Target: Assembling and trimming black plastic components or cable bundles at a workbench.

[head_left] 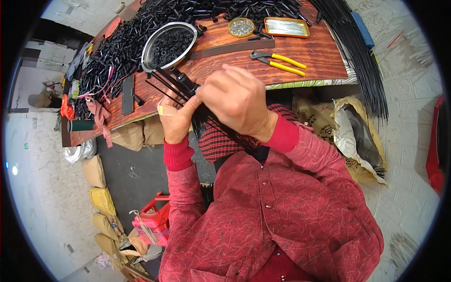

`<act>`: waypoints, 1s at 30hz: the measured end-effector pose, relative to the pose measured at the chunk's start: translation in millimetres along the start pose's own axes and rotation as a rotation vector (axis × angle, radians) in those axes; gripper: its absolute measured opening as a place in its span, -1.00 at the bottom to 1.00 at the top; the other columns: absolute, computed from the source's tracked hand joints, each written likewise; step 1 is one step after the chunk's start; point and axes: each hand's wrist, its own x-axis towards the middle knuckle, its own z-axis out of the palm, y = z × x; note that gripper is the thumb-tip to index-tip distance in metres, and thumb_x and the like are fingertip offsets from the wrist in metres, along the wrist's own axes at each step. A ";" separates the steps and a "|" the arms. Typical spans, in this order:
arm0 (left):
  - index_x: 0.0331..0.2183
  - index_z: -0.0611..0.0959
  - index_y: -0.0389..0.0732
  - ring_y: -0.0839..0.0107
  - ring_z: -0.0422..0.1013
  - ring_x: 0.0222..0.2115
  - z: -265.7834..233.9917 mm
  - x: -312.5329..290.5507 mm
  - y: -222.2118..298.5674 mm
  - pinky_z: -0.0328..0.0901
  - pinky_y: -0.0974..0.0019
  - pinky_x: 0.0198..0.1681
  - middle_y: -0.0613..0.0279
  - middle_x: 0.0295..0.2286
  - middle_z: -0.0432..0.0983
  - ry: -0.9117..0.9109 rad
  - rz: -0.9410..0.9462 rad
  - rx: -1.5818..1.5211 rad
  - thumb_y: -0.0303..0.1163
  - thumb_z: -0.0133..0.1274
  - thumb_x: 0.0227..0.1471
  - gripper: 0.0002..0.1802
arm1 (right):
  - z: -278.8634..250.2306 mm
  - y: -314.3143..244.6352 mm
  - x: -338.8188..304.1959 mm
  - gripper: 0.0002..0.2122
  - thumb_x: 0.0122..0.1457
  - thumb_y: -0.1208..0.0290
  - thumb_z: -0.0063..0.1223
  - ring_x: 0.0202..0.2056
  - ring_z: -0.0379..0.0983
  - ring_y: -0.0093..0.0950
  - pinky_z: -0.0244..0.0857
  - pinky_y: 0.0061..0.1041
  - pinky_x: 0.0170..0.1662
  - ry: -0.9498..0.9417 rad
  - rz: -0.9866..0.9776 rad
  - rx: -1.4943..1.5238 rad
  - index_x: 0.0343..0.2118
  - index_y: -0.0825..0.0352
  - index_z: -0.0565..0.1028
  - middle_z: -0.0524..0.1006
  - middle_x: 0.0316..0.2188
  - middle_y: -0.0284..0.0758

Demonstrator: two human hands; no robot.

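In front of me, at the table's near edge, both hands are closed around a bundle of thin black rods (218,129) with a black plastic fitting (187,85) at its upper end. My left hand (174,123), with a beige strip wrapped round a finger or the thumb base, grips from the left below the fitting. Pressed in close from the right, my right hand (235,99) is curled with its thumb and fingers at the fitting; its fingertips are partly hidden. Several rods fan out to the upper left beside a metal-rimmed bowl (149,47) of small black rings.
The wooden table (319,56) bears a heap of black plastic tubes (112,61), yellow-handled pliers (286,64), a round dish of small metal pieces (241,27), a tray of metal pins (286,27) and a dark flat phone-like object (128,95). Long black rods (361,66) hang over the right side.
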 end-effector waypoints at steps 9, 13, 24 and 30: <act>-0.12 0.59 -0.31 0.54 0.48 -0.33 -0.3 -1.5 2.1 0.36 0.47 -0.18 0.27 -0.32 0.58 -0.020 -0.057 -0.023 -0.57 0.27 -0.11 -0.56 | 1.1 5.9 -18.6 -0.92 0.03 0.47 0.22 -0.59 0.44 -0.51 0.27 -0.56 -0.52 -0.116 0.420 0.401 -0.42 0.33 0.59 0.53 -0.55 -0.32; -0.12 0.58 -0.32 0.54 0.48 -0.34 4.1 -2.1 4.4 0.36 0.47 -0.18 0.27 -0.33 0.58 -0.034 -0.033 -0.008 -0.56 0.28 -0.12 -0.56 | 5.0 5.3 -21.2 -0.89 0.08 0.46 0.19 -0.59 0.35 -0.72 0.23 -0.65 -0.53 -0.185 0.731 0.585 -0.42 0.39 0.58 0.50 -0.62 -0.44; -0.16 0.59 -0.38 0.50 0.49 -0.39 5.7 -4.9 30.2 0.38 0.46 -0.24 0.20 -0.37 0.59 0.011 0.018 -0.016 -0.64 0.24 -0.16 -0.59 | -11.1 -16.2 -12.9 -0.89 -0.02 0.47 0.24 -0.62 0.45 -0.45 0.29 -0.53 -0.53 -0.121 0.451 0.488 -0.40 0.33 0.58 0.54 -0.59 -0.26; -0.19 0.58 -0.34 0.48 0.49 -0.35 3.9 -2.3 12.9 0.37 0.43 -0.21 0.21 -0.35 0.58 -0.027 -0.058 -0.027 -0.65 0.25 -0.18 -0.60 | -5.6 -10.0 -21.3 -0.88 0.08 0.45 0.17 -0.58 0.45 -0.62 0.30 -0.60 -0.51 -0.192 0.745 0.634 -0.40 0.40 0.56 0.55 -0.59 -0.34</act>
